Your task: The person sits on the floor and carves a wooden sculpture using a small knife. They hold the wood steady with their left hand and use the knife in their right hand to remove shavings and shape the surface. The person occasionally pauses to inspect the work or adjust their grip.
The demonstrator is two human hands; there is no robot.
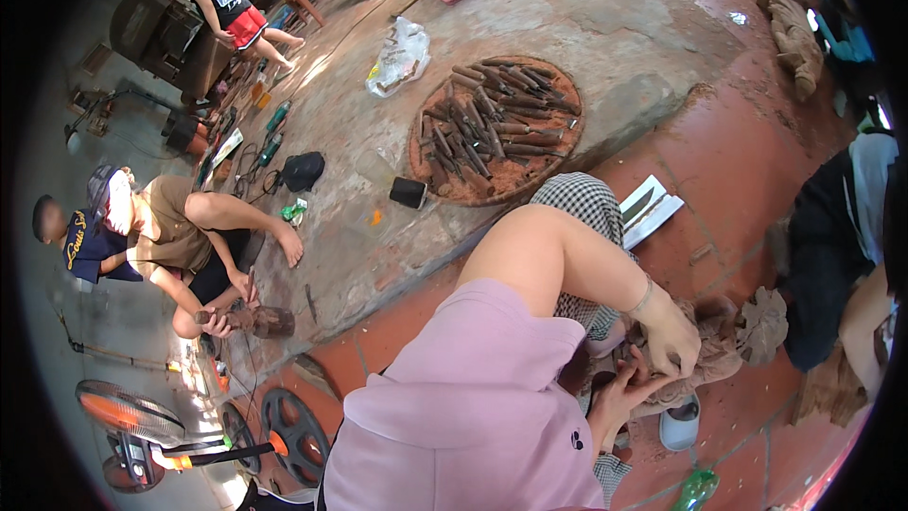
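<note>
At the lower right, my left hand (670,336), with a thin bracelet at the wrist, comes down over a brown carved wooden figure (714,369). Its fingers are curled and pinched together; what they hold is too small to make out. Just below, my right hand (617,402) meets its fingertips against the wood, thumb and fingers closing on something hidden. The carving lies low beside my knees, which are covered by black-and-white checkered cloth (579,199). My pink sleeve and shirt (463,398) block the view of part of the work.
A round tray (416,147) of many wooden-handled chisels stands on the raised concrete, near a black box (408,193) and a plastic bag (402,52). An open booklet (651,208) lies on red tiles. At left, a person (180,237) holds a wooden piece (260,321); a fan (132,412) stands nearby.
</note>
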